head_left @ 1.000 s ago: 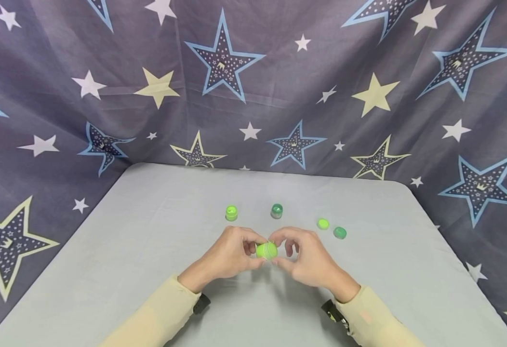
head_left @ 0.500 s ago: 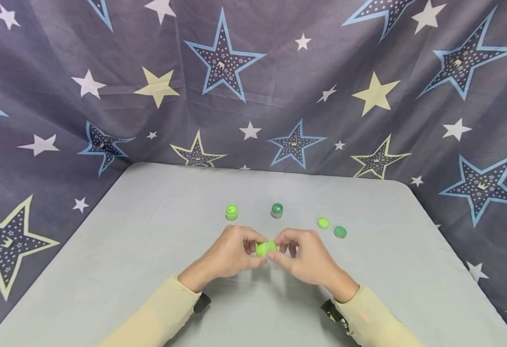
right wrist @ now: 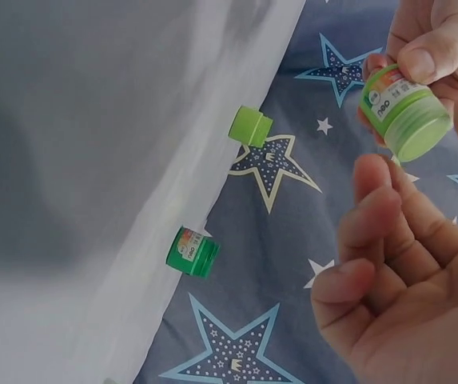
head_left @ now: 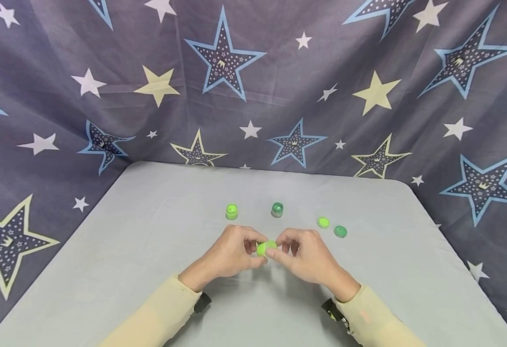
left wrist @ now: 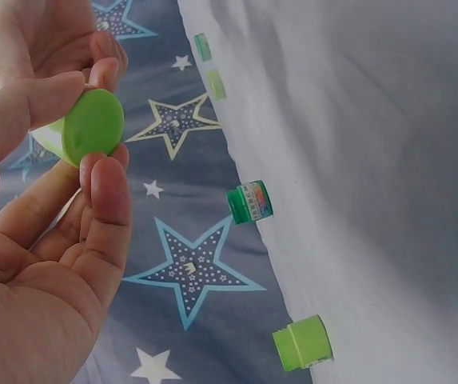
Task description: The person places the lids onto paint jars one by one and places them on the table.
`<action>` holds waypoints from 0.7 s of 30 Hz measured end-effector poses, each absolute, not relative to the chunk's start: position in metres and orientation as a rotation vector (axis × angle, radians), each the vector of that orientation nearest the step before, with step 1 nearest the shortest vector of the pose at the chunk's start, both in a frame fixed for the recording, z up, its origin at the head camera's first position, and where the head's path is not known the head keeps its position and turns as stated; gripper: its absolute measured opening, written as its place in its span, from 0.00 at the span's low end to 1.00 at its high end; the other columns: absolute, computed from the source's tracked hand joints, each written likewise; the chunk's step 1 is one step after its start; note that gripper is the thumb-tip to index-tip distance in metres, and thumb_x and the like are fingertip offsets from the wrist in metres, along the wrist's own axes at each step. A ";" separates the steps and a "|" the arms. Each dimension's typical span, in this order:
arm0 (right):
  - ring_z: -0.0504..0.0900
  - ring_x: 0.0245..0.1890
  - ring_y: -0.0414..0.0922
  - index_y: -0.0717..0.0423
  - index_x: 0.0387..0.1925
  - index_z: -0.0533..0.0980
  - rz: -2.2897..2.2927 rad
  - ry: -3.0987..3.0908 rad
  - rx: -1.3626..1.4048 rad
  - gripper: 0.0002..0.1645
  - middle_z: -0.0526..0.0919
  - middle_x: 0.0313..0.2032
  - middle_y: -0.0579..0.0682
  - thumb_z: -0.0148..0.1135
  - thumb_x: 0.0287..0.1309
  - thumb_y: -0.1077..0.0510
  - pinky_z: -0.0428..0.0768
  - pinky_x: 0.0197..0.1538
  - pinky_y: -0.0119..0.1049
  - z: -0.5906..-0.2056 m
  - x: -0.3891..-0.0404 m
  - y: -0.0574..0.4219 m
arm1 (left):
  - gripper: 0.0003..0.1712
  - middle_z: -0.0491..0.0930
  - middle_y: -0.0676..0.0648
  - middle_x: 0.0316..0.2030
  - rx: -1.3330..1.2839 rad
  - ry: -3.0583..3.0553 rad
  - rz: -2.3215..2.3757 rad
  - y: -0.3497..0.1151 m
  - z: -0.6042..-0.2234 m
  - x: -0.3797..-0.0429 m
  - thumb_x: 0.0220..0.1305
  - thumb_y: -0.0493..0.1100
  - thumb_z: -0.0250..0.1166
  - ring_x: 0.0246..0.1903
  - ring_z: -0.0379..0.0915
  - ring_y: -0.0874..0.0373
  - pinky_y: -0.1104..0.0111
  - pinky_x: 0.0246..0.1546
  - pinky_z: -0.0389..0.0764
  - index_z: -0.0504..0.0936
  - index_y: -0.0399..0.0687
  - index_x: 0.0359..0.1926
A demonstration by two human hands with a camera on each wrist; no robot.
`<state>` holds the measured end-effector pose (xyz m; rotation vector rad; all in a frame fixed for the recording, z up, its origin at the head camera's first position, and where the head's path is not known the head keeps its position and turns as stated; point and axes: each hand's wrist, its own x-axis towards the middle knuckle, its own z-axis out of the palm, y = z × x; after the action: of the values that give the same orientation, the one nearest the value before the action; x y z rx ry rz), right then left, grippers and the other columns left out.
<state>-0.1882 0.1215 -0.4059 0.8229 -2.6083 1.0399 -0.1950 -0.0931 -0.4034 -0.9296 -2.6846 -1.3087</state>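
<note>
My left hand [head_left: 231, 250] grips a small light green paint jar [left wrist: 94, 128] lying on its side above the table. Its rounded green base faces the left wrist camera. In the right wrist view, the printed label [right wrist: 390, 90] and the paler capped end [right wrist: 422, 132] show. My right hand [head_left: 306, 255] is at that pale end, with thumb and index finger at its rim and the other fingers loosely curled below. The right thumb covers part of the jar in the head view.
Beyond the hands stand an uncapped light green jar [head_left: 232, 212] and an uncapped dark green jar [head_left: 277, 210]. To their right lie a light green lid [head_left: 323, 222] and a dark green lid [head_left: 340, 232]. A star-patterned curtain [head_left: 253, 86] rises behind the pale tablecloth [head_left: 171, 202].
My right thumb has shifted from below the jar's end onto its near side. The left hand and the jar stay nearly in place.
</note>
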 end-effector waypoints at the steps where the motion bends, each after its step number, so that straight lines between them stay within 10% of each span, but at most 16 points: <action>1: 0.72 0.19 0.37 0.42 0.32 0.80 1.046 -2.610 0.826 0.15 0.77 0.23 0.36 0.70 0.48 0.39 0.71 0.22 0.29 -0.405 -0.188 0.122 | 0.14 0.80 0.60 0.26 -0.930 -2.682 -1.306 -0.093 -0.403 -0.195 0.44 0.41 0.75 0.27 0.76 0.59 0.72 0.26 0.77 0.87 0.57 0.36; 8: 0.75 0.24 0.40 0.47 0.47 0.78 1.096 -2.572 0.932 0.26 0.81 0.33 0.38 0.76 0.43 0.50 0.72 0.22 0.29 -0.401 -0.188 0.125 | 0.15 0.80 0.59 0.27 -0.943 -2.665 -1.314 -0.093 -0.403 -0.195 0.43 0.40 0.76 0.26 0.75 0.58 0.72 0.25 0.77 0.87 0.53 0.37; 21: 0.74 0.23 0.39 0.42 0.37 0.81 1.098 -2.538 0.979 0.16 0.82 0.35 0.33 0.75 0.44 0.57 0.72 0.24 0.29 -0.403 -0.188 0.124 | 0.16 0.80 0.60 0.26 -0.926 -2.687 -1.332 -0.092 -0.402 -0.194 0.43 0.39 0.76 0.26 0.76 0.58 0.72 0.25 0.77 0.87 0.55 0.38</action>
<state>-0.1876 0.1239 -0.4026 0.9787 -2.5376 1.0984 -0.1938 -0.0922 -0.4016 -0.9258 -2.6869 -1.3318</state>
